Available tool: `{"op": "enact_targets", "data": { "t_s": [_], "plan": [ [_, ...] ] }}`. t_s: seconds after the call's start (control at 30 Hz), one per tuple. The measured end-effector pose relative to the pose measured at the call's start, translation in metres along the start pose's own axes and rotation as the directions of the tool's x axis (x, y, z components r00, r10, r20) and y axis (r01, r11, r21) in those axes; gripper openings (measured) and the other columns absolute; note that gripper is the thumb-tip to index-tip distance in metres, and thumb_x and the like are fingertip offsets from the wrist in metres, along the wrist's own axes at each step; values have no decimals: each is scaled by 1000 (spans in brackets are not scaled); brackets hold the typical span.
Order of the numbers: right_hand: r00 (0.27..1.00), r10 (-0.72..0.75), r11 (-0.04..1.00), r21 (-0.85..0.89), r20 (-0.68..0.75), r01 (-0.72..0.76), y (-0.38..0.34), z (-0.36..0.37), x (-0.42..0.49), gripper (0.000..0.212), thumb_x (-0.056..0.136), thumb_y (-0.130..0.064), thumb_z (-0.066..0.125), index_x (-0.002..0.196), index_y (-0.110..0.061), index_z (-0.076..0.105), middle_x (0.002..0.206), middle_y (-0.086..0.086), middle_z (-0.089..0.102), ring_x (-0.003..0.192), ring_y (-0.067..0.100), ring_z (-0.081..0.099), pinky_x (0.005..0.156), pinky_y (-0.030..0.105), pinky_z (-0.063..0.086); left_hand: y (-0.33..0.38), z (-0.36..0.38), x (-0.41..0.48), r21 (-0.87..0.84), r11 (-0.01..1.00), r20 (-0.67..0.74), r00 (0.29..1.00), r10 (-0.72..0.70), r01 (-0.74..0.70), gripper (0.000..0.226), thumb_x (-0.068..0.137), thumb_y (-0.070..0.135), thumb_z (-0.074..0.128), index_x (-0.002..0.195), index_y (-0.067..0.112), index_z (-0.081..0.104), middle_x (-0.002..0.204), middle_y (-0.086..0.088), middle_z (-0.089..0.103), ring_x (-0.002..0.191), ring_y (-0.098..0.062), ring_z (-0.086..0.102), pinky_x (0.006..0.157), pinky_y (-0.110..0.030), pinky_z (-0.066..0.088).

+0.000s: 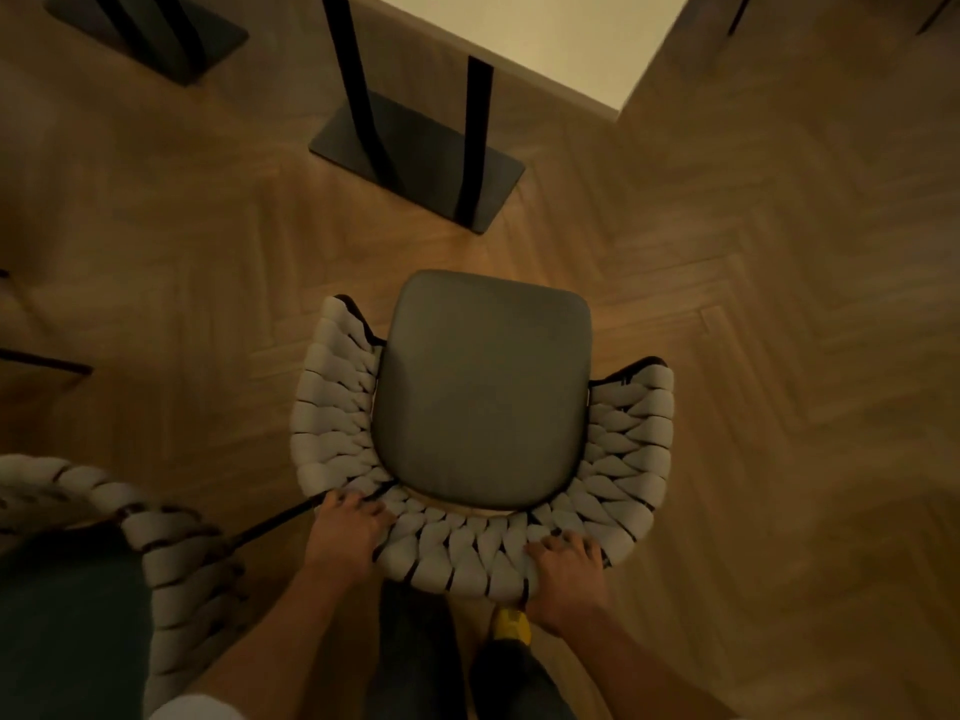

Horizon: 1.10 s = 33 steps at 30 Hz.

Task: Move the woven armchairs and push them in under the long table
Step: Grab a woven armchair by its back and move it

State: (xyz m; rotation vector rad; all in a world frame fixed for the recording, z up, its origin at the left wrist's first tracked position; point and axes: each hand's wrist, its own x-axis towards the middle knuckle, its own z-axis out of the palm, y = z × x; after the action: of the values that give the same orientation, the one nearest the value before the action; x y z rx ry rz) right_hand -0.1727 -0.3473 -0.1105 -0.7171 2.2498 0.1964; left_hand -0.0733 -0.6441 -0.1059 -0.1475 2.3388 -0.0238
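Directly below the camera, the woven armchair (467, 558) stands on the herringbone floor (753, 356). Its grey seat cushion (483, 392) faces the long table (545, 44), but the chair is still apart from the table and not under its top. Both hands grip the curved woven back: the left hand (348, 532) curls over the left rear rim, the right hand (569, 569) over the right rear. Ahead lies the table's black base plate (415, 168) with 2 uprights. A 2nd woven chair (98, 488) sits at lower left.
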Motion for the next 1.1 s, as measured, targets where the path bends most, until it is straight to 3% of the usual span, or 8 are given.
{"op": "enact_targets", "data": {
  "t_s": [0.17, 0.37, 0.47, 0.6, 0.7, 0.77, 0.87, 1.1],
  "plan": [
    [998, 63, 998, 19, -28, -62, -30, -36, 44, 72, 66, -62, 65, 131, -31, 60, 128, -1, 62, 126, 28, 48, 113, 47, 32, -58, -33, 35, 23, 999, -14, 999, 39, -39, 60, 90, 48, 60, 147, 38, 44, 155, 8, 43, 137, -23, 38, 107, -44, 26],
    [997, 74, 996, 55, -35, -72, -66, -81, 101, 81, 67, -73, 63, 136, -30, 55, 137, -2, 57, 134, 26, 40, 117, 43, 28, -135, -70, 79, 44, 998, -32, 998, 48, -46, 55, 88, 43, 60, 141, 39, 50, 149, 10, 48, 133, -21, 40, 105, -44, 24],
    [993, 94, 995, -20, -66, -96, -76, -109, 120, 103, 63, -89, 53, 145, -28, 51, 150, 2, 50, 148, 32, 28, 125, 47, 8, -163, -89, 97, 58, 997, -38, 998, 55, -53, 58, 85, 39, 62, 142, 39, 51, 150, 11, 48, 133, -20, 39, 108, -42, 25],
    [988, 147, 980, -129, -51, -153, -80, -138, 146, 123, 50, -96, 30, 152, -28, 46, 159, 6, 41, 154, 36, 18, 119, 61, -17, -192, -115, 122, 75, 995, -31, 997, 69, -67, 55, 88, 39, 61, 142, 39, 50, 149, 11, 48, 131, -21, 40, 103, -42, 26],
    [984, 179, 979, -92, -11, -180, -78, -158, 168, 96, 59, -84, 56, 138, -30, 61, 141, 7, 60, 145, 41, 36, 117, 59, -23, -211, -134, 142, 80, 993, -34, 996, 88, -85, 53, 91, 39, 58, 143, 38, 50, 148, 10, 48, 132, -21, 39, 102, -42, 26],
    [987, 161, 982, -105, 11, -159, -77, -172, 184, 81, 74, -67, 59, 144, -28, 52, 149, 7, 51, 150, 40, 26, 117, 59, -23, -226, -147, 156, 88, 991, -26, 994, 102, -100, 55, 91, 41, 57, 145, 39, 47, 149, 10, 47, 134, -21, 37, 102, -42, 26],
    [984, 165, 980, -120, 65, -156, -85, -200, 207, 82, 78, -60, 54, 152, -27, 40, 157, 8, 39, 153, 38, 17, 118, 64, -18, -252, -167, 178, 109, 988, 0, 994, 114, -113, 59, 90, 43, 57, 147, 41, 43, 152, 11, 44, 137, -21, 36, 103, -42, 26],
    [987, 134, 987, -104, 93, -124, -118, -249, 255, 85, 75, -61, 60, 148, -22, 43, 152, 11, 42, 144, 35, 30, 118, 64, -14, -314, -207, 222, 171, 976, 27, 991, 130, -133, 60, 91, 39, 51, 150, 43, 40, 156, 12, 39, 139, -20, 36, 103, -42, 25]
  ]
}}
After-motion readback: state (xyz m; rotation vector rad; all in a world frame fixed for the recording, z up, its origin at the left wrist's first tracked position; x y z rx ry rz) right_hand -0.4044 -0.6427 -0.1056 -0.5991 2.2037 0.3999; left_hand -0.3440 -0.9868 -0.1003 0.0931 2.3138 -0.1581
